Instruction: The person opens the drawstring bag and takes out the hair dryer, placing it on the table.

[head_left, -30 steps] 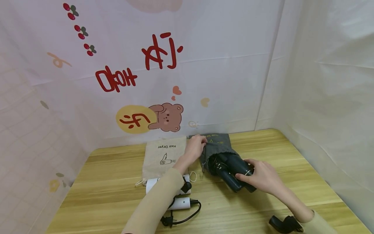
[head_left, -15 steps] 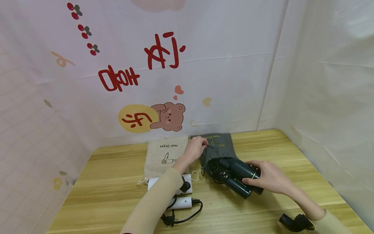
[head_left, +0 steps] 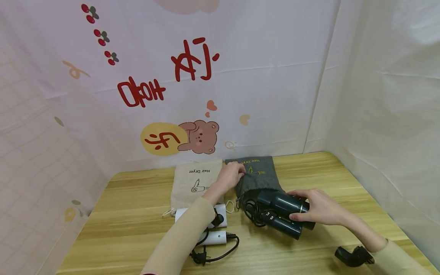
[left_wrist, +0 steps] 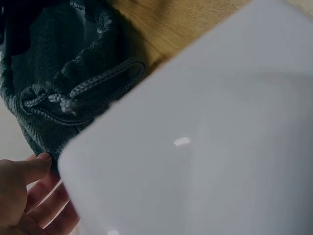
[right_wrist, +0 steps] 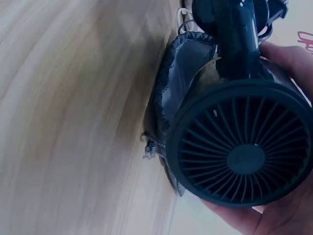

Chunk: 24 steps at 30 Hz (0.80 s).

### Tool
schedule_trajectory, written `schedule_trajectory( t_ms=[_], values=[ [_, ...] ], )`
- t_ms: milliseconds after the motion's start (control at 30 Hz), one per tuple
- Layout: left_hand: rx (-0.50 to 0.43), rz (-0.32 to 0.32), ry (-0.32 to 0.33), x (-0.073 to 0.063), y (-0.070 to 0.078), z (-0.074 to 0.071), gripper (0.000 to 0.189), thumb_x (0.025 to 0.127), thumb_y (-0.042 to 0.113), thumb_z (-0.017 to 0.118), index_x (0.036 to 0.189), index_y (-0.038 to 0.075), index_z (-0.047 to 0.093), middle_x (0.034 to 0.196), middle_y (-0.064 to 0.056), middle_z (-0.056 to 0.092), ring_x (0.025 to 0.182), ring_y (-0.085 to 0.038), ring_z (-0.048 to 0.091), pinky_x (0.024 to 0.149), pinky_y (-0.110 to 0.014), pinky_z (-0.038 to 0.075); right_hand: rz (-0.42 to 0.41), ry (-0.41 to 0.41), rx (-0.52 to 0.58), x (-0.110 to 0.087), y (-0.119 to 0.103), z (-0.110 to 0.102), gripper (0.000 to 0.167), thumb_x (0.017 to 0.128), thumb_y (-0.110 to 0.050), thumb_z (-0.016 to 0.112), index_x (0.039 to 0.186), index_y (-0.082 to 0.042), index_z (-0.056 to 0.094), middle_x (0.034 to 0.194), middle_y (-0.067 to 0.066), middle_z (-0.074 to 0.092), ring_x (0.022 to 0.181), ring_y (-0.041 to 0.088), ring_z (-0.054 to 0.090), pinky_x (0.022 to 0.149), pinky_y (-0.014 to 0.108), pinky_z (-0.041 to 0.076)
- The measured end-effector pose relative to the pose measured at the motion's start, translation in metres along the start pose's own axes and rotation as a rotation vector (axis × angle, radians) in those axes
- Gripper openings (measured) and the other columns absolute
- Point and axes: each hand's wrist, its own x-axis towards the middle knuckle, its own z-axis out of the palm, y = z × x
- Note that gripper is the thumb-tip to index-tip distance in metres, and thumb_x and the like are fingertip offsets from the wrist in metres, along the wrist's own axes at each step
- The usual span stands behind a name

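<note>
My right hand (head_left: 319, 208) grips the barrel of a dark teal hair dryer (head_left: 283, 202). In the right wrist view, the round, slotted intake grille (right_wrist: 244, 152) faces the camera. The dryer's folded handle (head_left: 283, 226) and its coiled black cord (head_left: 253, 214) lie just outside the mouth of a grey drawstring bag (head_left: 266, 166). My left hand (head_left: 231, 177) pinches the bag's left side, with thumb and fingers on the cloth in the left wrist view. The bag's mouth gapes, its drawstring (left_wrist: 98, 88) hanging in a loop.
A cream "Hair Dryer" bag (head_left: 187, 181) lies flat on the left. In front of it is a white hair dryer (head_left: 216, 237) with black cord and plug, partly behind my left sleeve. A black curved piece (head_left: 354, 256) sits by my right sleeve. Printed cloth walls (head_left: 268, 95) border the table.
My right hand has drawn the hair dryer out of the grey bag, toward the front right; its handle and cord now show outside. The left hand keeps its hold on the bag.
</note>
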Motion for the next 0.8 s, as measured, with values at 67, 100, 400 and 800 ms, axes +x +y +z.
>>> schedule_trajectory(
  t_ms=[67,100,400,800],
  values=[
    [0.002,0.004,-0.002,-0.001,0.000,0.000,0.016,0.105,0.017,0.065,0.113,0.015,0.079,0.115,-0.005,0.075,0.109,-0.022,0.070,0.094,-0.037,0.059,-0.022,-0.017,0.003,0.001,0.001,0.000,0.070,0.082,-0.048,0.086,0.136,-0.007,0.067,0.112,0.002,0.078,0.086,-0.006,0.059,0.069,0.018,0.048],
    [0.002,0.006,-0.002,-0.001,0.000,0.000,0.016,0.105,0.016,0.065,0.113,0.015,0.079,0.115,-0.005,0.075,0.109,-0.022,0.070,0.094,-0.037,0.059,-0.031,-0.024,0.009,0.002,0.002,0.000,0.070,0.083,-0.048,0.086,0.137,-0.007,0.067,0.116,0.005,0.078,0.087,-0.006,0.059,0.069,0.019,0.048],
    [0.038,0.000,-0.029,-0.004,0.001,0.003,0.017,0.105,0.017,0.065,0.113,0.016,0.079,0.117,-0.004,0.076,0.109,-0.021,0.071,0.092,-0.035,0.060,-0.105,-0.092,0.072,0.008,0.010,0.007,0.067,0.085,-0.046,0.086,0.137,-0.009,0.066,0.125,0.011,0.076,0.093,-0.003,0.063,0.069,0.019,0.053],
    [0.143,0.036,-0.090,-0.008,0.005,0.007,0.017,0.105,0.018,0.064,0.113,0.016,0.079,0.117,-0.003,0.076,0.109,-0.020,0.072,0.088,-0.033,0.061,-0.165,-0.164,0.032,0.020,0.010,0.013,0.064,0.083,-0.045,0.086,0.135,-0.013,0.068,0.126,0.002,0.077,0.097,-0.003,0.063,0.077,0.021,0.052]
  ],
)
